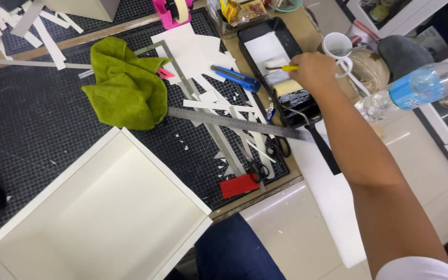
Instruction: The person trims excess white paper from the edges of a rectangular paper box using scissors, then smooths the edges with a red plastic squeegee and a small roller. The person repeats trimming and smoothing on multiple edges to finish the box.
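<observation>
Right hand (313, 70) grips brush (281, 68) — over black tray (265, 27).

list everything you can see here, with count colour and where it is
brush: 1, yellow handle, over the paint tray, in the right hand
paint tray: 1, black with white paint, top centre
roller: 1, pale, lying in the tray
cloth: 1, green, crumpled on the cutting mat
cutting mat: 1, black gridded, left half
open box: 1, cream, bottom left
steel ruler: 1, grey, across mat centre
utility knife: 1, blue, left of tray
scissors: 2 pairs, black, by ruler
mug: 1, white, right of tray
water bottle: 1, clear with blue label, right
tape dispenser: 1, pink, top
right hand: 1, grips brush
left hand: not in view
</observation>
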